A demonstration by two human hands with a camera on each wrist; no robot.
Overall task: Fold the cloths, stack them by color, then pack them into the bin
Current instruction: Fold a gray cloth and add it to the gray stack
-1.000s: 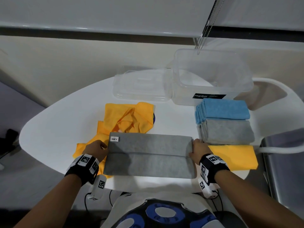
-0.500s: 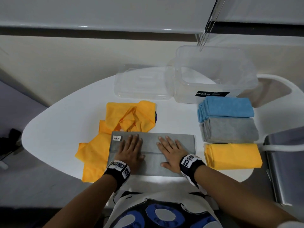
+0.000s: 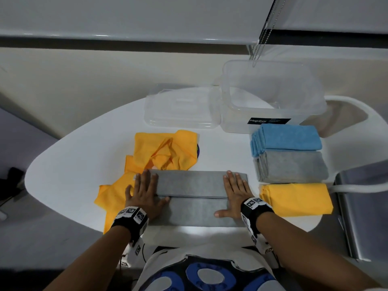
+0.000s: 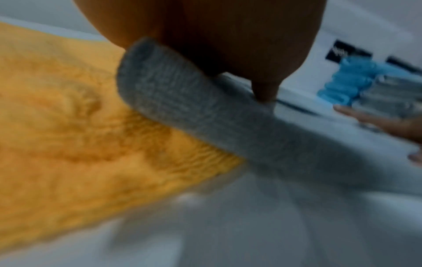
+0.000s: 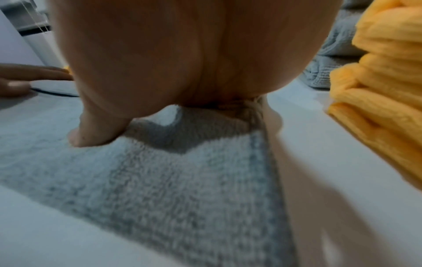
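Head view: left hand (image 3: 144,195) and right hand (image 3: 235,196) press flat, fingers straight, on the ends of the half-folded grey cloth (image 3: 192,198) on the counter (image 3: 69,171). Its left end overlaps loose yellow cloths (image 3: 165,151), which may drag along and skew the next fold.

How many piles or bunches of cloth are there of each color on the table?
Yellow: 2, a loose crumpled heap and a folded stack
Gray: 2, the cloth being folded and a folded stack
Blue: 1, a folded stack
Total: 5
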